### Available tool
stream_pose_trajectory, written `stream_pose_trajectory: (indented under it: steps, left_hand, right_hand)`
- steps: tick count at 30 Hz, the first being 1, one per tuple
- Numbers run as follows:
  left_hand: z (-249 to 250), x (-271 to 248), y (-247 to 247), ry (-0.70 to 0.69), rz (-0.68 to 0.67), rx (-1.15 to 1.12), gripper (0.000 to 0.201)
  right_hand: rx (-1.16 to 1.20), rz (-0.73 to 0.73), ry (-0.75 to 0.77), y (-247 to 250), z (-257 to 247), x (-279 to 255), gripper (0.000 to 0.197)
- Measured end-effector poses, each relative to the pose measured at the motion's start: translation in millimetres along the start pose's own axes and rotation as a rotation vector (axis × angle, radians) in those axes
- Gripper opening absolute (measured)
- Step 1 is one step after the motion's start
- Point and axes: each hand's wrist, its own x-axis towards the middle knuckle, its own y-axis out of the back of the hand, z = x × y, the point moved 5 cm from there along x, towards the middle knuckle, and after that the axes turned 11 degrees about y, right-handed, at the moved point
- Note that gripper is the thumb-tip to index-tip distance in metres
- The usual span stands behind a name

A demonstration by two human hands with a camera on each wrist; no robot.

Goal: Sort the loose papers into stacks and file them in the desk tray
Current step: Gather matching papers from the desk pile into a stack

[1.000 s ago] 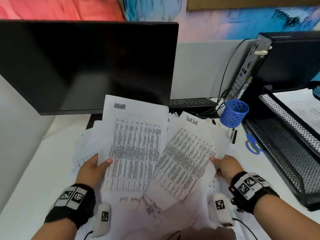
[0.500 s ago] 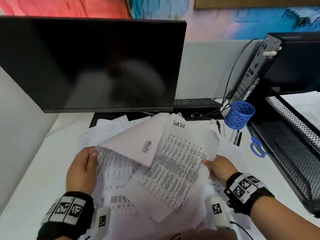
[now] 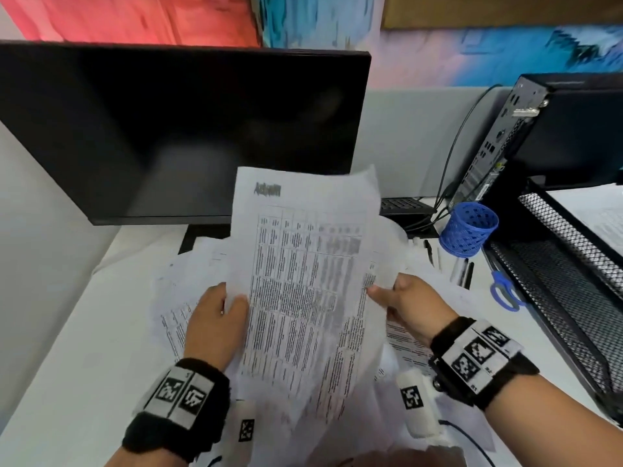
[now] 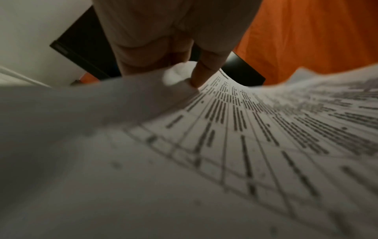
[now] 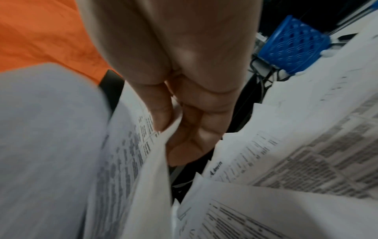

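Head view: left hand [image 3: 215, 326] and right hand [image 3: 409, 303] both pinching one printed sheet [image 3: 303, 281] (upright, over loose papers [image 3: 188, 284]).

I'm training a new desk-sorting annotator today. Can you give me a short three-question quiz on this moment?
1. True or false: both hands hold the raised printed sheet.
2. Which thing lies on the desk beside the black mesh tray? A. blue-handled scissors B. a stapler C. a mug
3. Fill in: the blue mesh cup stands to the ____ of the monitor in the head view.

Key
1. True: the left hand pinches its left edge, the right hand its right edge.
2. A
3. right
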Motion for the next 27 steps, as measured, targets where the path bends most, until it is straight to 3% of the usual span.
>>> stream_pose_trajectory:
  steps: [5, 7, 11, 12, 14, 16, 21, 24, 27]
  left_hand:
    - [-2.0, -0.3, -13.2, 0.075, -0.115, -0.034, 0.010]
    - [-1.1, -2.1, -14.3, 0.107, -0.137, -0.082, 0.024]
    - [-2.4, -0.6, -13.2, 0.162, -0.190, -0.211, 0.075]
    - [-4.1, 0.1, -12.4, 0.160, -0.195, -0.187, 0.074]
    - [-5.8, -0.2, -10.5, 0.156, -0.180, -0.170, 0.045]
    - [-6.0, -3.2, -8.0, 0.167, -0.172, -0.243, 0.029]
    - [-3.4, -9.3, -7.9, 0.144, -0.183, -0.327, 0.027]
    - [-3.3, -10.9, -7.8, 0.131, -0.201, -0.384, 0.029]
    - [-4.0, -10.1, -4.8, 0.117, -0.195, -0.393, 0.029]
  right_hand:
    - [-0.120, 0.007, 0.044, -6.5, -10.1, 3.0, 0.030]
    - [-0.135, 0.013, 0.056, -5.7, -13.2, 2.3, 0.031]
    - [-0.106, 0.005, 0.097, -2.6, -16.4, -1.5, 0.028]
    - [-0.068, 0.032, 0.127, -0.4, -18.5, -2.5, 0.023]
    - [0.086, 0.157, 0.195, 7.4, -24.3, -6.6, 0.013]
    - [0.205, 0.215, 0.243, 12.1, -27.2, -11.4, 0.015]
    - [-0.030, 0.055, 0.216, -4.5, -19.4, -19.0, 0.024]
    - [-0.019, 0.151, 0.225, -2.1, -15.2, -17.0, 0.039]
    - [-0.033, 0.207, 0.237, 0.3, -12.8, -16.1, 0.039]
